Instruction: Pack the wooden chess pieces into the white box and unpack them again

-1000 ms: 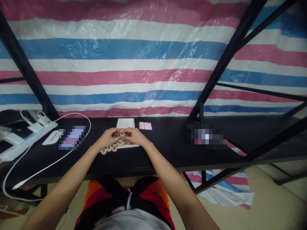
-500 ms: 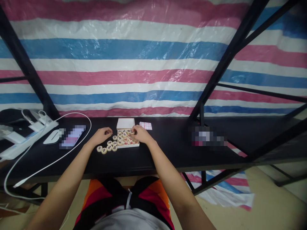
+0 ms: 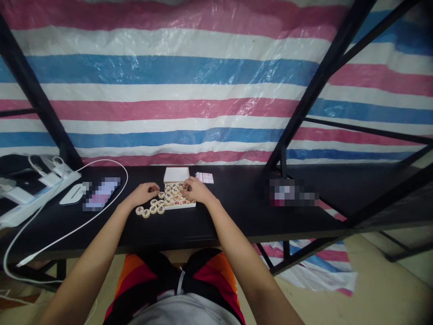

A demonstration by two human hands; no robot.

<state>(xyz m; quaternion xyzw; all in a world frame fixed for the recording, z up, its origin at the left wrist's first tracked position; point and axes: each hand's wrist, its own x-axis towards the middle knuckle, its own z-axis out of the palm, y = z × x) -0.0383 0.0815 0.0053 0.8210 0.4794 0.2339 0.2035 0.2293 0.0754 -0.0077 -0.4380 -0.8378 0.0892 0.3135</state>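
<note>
A white box [image 3: 180, 206] holds several round pieces with black or red characters. My right hand [image 3: 198, 189] is over the box's right side, fingers bent down onto the pieces; whether it grips one is hidden. Just left of the box, above the loose pieces, is my left hand [image 3: 146, 192], its fingers curled and close together, with anything between them too small to make out. Several loose round pieces [image 3: 153, 209] lie on the black table beside the box. Behind the box sits a white lid [image 3: 176, 174].
A pink and white card [image 3: 204, 177] lies behind my right hand. To the left are a phone [image 3: 102, 194], a white flat object [image 3: 73, 194], a white cable [image 3: 69, 231] and a power strip [image 3: 40, 195]. A blurred dark object [image 3: 292, 193] rests at the right.
My right hand has shifted slightly left over the pieces in the box. My left hand has moved slightly right, towards the box. The loose pieces look unchanged.
</note>
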